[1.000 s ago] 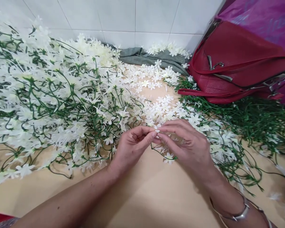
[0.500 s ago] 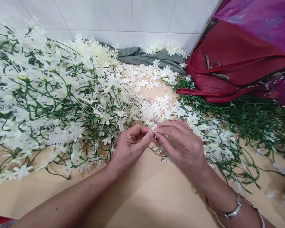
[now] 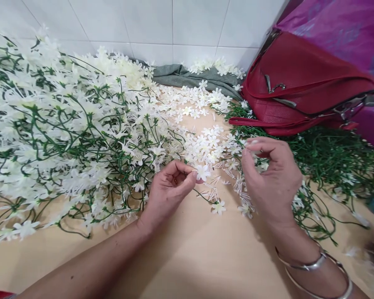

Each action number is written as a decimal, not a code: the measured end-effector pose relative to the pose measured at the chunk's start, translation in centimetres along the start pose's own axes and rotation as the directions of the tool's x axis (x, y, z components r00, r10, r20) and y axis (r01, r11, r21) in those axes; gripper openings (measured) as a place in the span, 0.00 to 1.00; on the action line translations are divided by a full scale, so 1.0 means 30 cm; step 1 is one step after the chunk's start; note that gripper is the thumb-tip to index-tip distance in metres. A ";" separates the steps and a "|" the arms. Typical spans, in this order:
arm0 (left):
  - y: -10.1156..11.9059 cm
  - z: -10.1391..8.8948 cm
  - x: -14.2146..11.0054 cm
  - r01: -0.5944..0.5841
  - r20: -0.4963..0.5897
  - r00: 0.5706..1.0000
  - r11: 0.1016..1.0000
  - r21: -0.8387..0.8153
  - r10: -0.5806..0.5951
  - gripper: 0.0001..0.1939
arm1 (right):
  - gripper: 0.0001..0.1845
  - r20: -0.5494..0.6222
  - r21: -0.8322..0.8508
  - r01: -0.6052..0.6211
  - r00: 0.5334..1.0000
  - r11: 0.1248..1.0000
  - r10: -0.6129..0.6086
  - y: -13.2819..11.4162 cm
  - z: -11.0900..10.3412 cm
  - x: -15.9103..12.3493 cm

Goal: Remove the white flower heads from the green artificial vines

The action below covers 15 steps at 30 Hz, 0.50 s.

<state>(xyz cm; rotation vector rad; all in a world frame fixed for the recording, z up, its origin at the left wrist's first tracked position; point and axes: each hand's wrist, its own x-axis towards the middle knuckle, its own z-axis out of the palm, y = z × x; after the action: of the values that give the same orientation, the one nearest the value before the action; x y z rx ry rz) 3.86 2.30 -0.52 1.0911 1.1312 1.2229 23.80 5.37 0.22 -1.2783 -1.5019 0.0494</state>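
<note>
Between the thumb and forefinger of my left hand is a small white artificial flower, held by its edge above the table. My right hand is apart from it, to the right, over loose blossoms and green stems. Its thumb and forefinger tips are close together near a green stem tip; whether they grip it is unclear. Under and between my hands lie loose white blossoms, thin white stamens and a green stem ending in a white flower.
A large heap of white flowers on green stems fills the left. At right, a red handbag rests by a pile of green stems, with a purple plastic bag behind. A grey cloth lies along the tiled wall.
My right hand has left the left hand's fingertips and moved right and slightly away from me. The white flower now shows in my left fingers, which have barely moved.
</note>
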 end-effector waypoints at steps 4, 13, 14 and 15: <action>-0.005 0.002 0.006 -0.050 -0.025 0.999 0.998 -0.047 0.049 0.09 | 0.07 0.015 -0.244 0.122 0.992 0.962 -0.123 0.025 -0.016 0.017; -0.019 0.009 0.013 -0.038 -0.085 0.996 0.994 -0.100 0.030 0.10 | 0.08 0.690 0.017 0.378 0.666 0.925 -0.284 0.021 -0.049 0.026; -0.021 0.010 0.013 -0.034 -0.082 0.996 0.994 -0.103 0.026 0.10 | 0.08 0.724 0.036 0.382 0.627 0.923 -0.288 0.027 -0.048 0.026; -0.024 0.011 0.014 -0.025 -0.074 0.997 0.994 -0.109 0.017 0.10 | 0.08 0.739 0.044 0.386 0.608 0.921 -0.290 0.033 -0.046 0.026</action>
<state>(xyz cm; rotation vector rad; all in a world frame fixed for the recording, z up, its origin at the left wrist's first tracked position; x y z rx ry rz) 4.27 2.68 -1.21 0.9841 1.0965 1.3356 25.60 5.56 0.67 -1.0788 -2.4799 0.2580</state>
